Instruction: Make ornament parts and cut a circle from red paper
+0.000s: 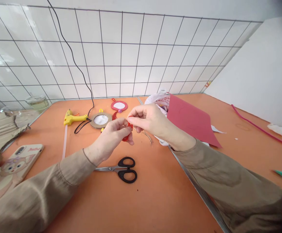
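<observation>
Close together above the table, both my hands are closed on a small shiny red piece (126, 138), possibly cord or ribbon; fingers cover most of it. My left hand (113, 136) grips its lower part, and my right hand (150, 120) pinches the upper end between thumb and forefinger. Below them lie black-handled scissors (127, 170), their blade tips hidden by my left sleeve. Beyond my left hand is a cardboard ring (90, 122) with a white centre and a yellow loop. A red ring (113, 108) with a white centre lies farther back, a red tassel (115, 115) nearby.
A yellow glue gun (76, 118) with a black cable lies left, behind a phone (14, 168). Cardboard pieces (3, 126) and a lidded cup (37, 103) stand far left. On the right are red sheet (189, 118), a plastic bag (152, 98) and a magenta strip (259, 126).
</observation>
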`<action>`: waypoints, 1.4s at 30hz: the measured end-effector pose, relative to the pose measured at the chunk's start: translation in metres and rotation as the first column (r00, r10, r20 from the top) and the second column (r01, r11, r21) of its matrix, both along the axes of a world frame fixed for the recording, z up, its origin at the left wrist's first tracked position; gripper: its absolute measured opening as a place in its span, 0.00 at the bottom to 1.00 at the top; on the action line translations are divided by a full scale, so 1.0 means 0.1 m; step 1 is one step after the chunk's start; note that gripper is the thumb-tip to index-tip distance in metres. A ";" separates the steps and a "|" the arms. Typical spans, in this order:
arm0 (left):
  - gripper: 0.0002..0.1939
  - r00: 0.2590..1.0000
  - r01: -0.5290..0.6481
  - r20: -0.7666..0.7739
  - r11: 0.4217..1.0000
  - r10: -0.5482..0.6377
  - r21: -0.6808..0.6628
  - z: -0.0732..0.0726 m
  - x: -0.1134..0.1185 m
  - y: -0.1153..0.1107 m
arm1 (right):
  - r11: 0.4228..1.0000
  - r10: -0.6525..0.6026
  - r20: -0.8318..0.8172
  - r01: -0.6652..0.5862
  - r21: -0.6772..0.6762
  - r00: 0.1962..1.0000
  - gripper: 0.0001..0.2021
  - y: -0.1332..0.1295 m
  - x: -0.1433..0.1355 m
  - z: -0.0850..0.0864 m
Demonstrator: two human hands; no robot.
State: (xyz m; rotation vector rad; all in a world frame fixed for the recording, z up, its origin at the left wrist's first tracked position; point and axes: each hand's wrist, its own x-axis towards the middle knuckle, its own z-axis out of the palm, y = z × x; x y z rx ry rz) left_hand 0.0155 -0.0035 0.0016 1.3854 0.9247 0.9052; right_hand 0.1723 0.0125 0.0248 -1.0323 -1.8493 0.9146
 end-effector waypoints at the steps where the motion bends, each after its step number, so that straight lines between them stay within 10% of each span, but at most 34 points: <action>1: 0.04 1.000 -0.007 -0.013 1.000 0.007 -0.002 0.00 0.00 0.00 | 1.000 0.007 0.012 -0.007 -0.006 1.000 0.08 0.01 0.01 0.00; 17: 0.07 0.994 0.063 -0.104 0.958 -0.035 0.279 -0.05 -0.01 0.03 | 0.998 -0.058 -0.030 0.057 -0.032 0.998 0.12 -0.08 0.03 0.12; 35: 0.09 0.999 -0.028 -0.013 0.986 0.030 0.163 -0.03 0.00 0.03 | 0.970 0.089 -0.238 -0.138 -0.199 0.967 0.31 0.09 0.14 0.04; 42: 0.09 0.994 -0.038 -0.094 0.981 0.056 0.189 0.00 0.00 0.03 | 0.992 0.059 -0.119 -0.071 -0.102 0.991 0.13 0.05 0.08 0.07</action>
